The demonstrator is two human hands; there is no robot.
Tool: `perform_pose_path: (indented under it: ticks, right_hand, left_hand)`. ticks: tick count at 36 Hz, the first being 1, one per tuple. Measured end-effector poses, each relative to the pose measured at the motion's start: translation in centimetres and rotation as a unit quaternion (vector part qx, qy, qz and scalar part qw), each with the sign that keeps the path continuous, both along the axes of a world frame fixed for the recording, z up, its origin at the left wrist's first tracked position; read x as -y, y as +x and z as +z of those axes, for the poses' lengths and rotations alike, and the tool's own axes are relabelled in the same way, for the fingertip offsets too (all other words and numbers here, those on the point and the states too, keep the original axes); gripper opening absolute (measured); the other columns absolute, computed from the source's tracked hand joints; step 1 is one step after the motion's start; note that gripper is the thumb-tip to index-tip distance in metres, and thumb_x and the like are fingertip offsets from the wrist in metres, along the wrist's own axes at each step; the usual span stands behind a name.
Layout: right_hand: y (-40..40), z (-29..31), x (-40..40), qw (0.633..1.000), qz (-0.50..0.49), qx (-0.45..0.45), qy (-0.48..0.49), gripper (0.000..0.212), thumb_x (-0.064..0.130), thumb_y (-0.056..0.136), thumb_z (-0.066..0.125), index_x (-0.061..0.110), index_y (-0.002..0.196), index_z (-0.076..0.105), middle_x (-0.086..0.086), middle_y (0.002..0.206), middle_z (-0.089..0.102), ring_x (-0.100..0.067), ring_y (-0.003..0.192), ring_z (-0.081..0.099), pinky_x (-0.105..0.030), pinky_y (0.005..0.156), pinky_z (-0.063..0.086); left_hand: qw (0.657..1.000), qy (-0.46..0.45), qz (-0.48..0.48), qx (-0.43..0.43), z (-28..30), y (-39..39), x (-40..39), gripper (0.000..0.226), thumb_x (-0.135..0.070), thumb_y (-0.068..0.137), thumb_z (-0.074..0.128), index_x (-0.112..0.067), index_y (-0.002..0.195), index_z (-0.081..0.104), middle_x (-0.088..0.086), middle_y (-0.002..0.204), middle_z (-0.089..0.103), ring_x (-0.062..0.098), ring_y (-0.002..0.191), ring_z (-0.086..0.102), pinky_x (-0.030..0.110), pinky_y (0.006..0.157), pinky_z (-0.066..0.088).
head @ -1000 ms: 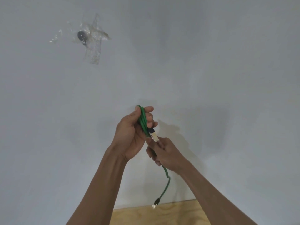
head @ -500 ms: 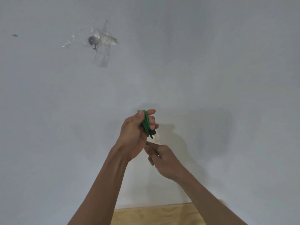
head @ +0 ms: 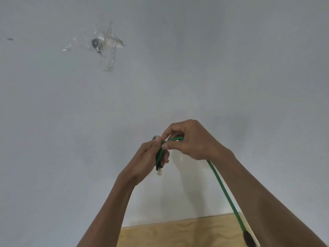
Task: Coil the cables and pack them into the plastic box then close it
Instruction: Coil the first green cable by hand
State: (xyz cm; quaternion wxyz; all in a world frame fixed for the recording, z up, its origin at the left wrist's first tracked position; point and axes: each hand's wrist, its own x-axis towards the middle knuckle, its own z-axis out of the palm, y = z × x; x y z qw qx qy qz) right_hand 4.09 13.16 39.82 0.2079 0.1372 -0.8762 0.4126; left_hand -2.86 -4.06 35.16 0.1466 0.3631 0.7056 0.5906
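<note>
A green cable [head: 222,188] is partly coiled in my left hand [head: 147,157], which grips the small bundle; a black-and-clear plug hangs below its fingers. My right hand [head: 192,139] is raised above and to the right of the left one. It pinches the cable's loose strand at the top of the coil. From there the strand runs down along my right forearm to a black plug [head: 249,238] at the bottom edge. Both hands are held up in front of a grey wall. The plastic box is not in view.
A strip of light wooden surface [head: 178,234] shows at the bottom, below the grey wall [head: 231,68]. A small metal disc under clear tape [head: 99,45] is stuck high on the wall to the left.
My right hand has risen from below the left hand to above it, carrying the loose strand over the top of the coil. The free plug end now hangs lower right.
</note>
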Motion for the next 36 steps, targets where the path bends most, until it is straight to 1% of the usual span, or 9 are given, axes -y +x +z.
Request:
perform_pose_path:
  ticks: [4, 7, 12, 14, 18, 23, 29, 34, 36]
  right_hand:
    - [-1.6, 0.3, -1.1, 0.997, 0.033, -0.020, -0.066, 0.022, 0.019, 0.066, 0.094, 0.020, 0.073, 0.073, 0.007, 0.067, 0.073, -0.008, 0.061, 0.066, -0.020, 0.058, 0.050]
    - [-2.6, -0.6, -1.6, 0.985, 0.063, -0.013, -0.158, 0.019, 0.013, 0.067, 0.092, 0.012, 0.072, 0.074, -0.012, 0.066, 0.070, -0.019, 0.062, 0.063, -0.028, 0.060, 0.050]
    - [-2.9, -3.2, -1.0, 0.954, 0.060, -0.007, -0.293, 0.010, 0.018, 0.083, 0.076, 0.009, 0.084, 0.077, -0.007, 0.063, 0.067, -0.021, 0.055, 0.055, -0.030, 0.050, 0.039]
    - [-3.0, -4.6, -0.2, 0.936, 0.084, 0.032, -0.341, 0.024, 0.011, 0.092, 0.061, 0.014, 0.076, 0.079, -0.005, 0.054, 0.064, -0.019, 0.045, 0.055, -0.028, 0.046, 0.041]
    - [-2.5, -7.3, 2.4, 0.957, 0.031, 0.066, -0.281, 0.038, 0.000, 0.073, 0.061, 0.021, 0.041, 0.064, 0.005, 0.039, 0.049, -0.006, 0.034, 0.050, -0.015, 0.039, 0.042]
    - [-1.5, -9.6, 3.2, 0.954, -0.055, 0.103, -0.278, 0.044, -0.008, 0.093, 0.042, 0.023, 0.061, 0.047, 0.007, 0.050, 0.045, -0.015, 0.051, 0.043, -0.019, 0.048, 0.036]
    - [-0.7, -9.9, 4.3, 0.966, -0.022, 0.105, -0.233, 0.047, 0.047, 0.102, 0.046, 0.030, 0.058, 0.044, 0.012, 0.046, 0.046, -0.005, 0.041, 0.037, -0.016, 0.044, 0.032]
    - [0.4, -10.6, 5.0, 0.978, -0.013, 0.085, -0.188, 0.034, 0.036, 0.105, 0.046, 0.010, 0.104, 0.067, 0.014, 0.055, 0.048, -0.004, 0.048, 0.038, -0.022, 0.052, 0.035]
    - [0.8, -10.2, 5.1, 0.986, -0.030, 0.070, -0.149, 0.030, 0.033, 0.103, 0.047, 0.010, 0.106, 0.067, 0.012, 0.057, 0.050, -0.003, 0.048, 0.041, -0.019, 0.052, 0.037]
  left_hand:
    - [0.990, 0.034, -0.066, 0.118, 0.0, 1.2, -0.1, 0.065, -0.060, 0.100, 0.030, -0.006, 0.095, 0.067, 0.008, 0.067, 0.055, 0.022, 0.061, 0.048, 0.037, 0.075, 0.053]
    - [0.976, 0.084, -0.097, 0.177, 0.3, 1.9, 0.0, 0.063, -0.056, 0.103, 0.028, -0.008, 0.094, 0.068, 0.008, 0.065, 0.051, 0.021, 0.058, 0.046, 0.035, 0.073, 0.053]
    - [0.945, 0.160, -0.160, 0.236, 1.5, 2.8, -0.4, 0.055, -0.048, 0.103, 0.033, -0.005, 0.097, 0.067, 0.008, 0.065, 0.049, 0.021, 0.055, 0.046, 0.036, 0.071, 0.052]
    - [0.937, 0.197, -0.167, 0.235, 1.9, 3.0, -1.0, 0.050, -0.042, 0.104, 0.036, -0.002, 0.099, 0.066, 0.008, 0.067, 0.050, 0.021, 0.057, 0.048, 0.037, 0.073, 0.053]
    - [0.926, 0.242, -0.146, 0.252, 2.1, 2.6, -2.0, 0.042, -0.031, 0.104, 0.042, 0.004, 0.107, 0.064, 0.010, 0.070, 0.053, 0.022, 0.060, 0.052, 0.038, 0.074, 0.056]
    - [0.924, 0.258, -0.122, 0.256, 1.6, 1.8, -1.9, 0.040, -0.032, 0.104, 0.044, 0.003, 0.109, 0.062, 0.009, 0.072, 0.053, 0.021, 0.061, 0.051, 0.038, 0.074, 0.054]
    - [0.938, 0.277, -0.047, 0.204, 1.7, 0.8, -2.4, 0.040, -0.030, 0.106, 0.038, 0.001, 0.109, 0.062, 0.007, 0.068, 0.055, 0.019, 0.061, 0.056, 0.034, 0.075, 0.056]
    - [0.963, 0.242, 0.020, 0.114, 1.7, -1.2, -1.8, 0.037, -0.030, 0.107, 0.036, -0.002, 0.110, 0.061, 0.003, 0.069, 0.057, 0.017, 0.064, 0.055, 0.030, 0.079, 0.055]
    - [0.972, 0.219, 0.030, 0.084, 1.4, -1.7, -1.6, 0.037, -0.032, 0.105, 0.038, -0.005, 0.109, 0.061, 0.002, 0.069, 0.057, 0.017, 0.065, 0.055, 0.029, 0.081, 0.055]
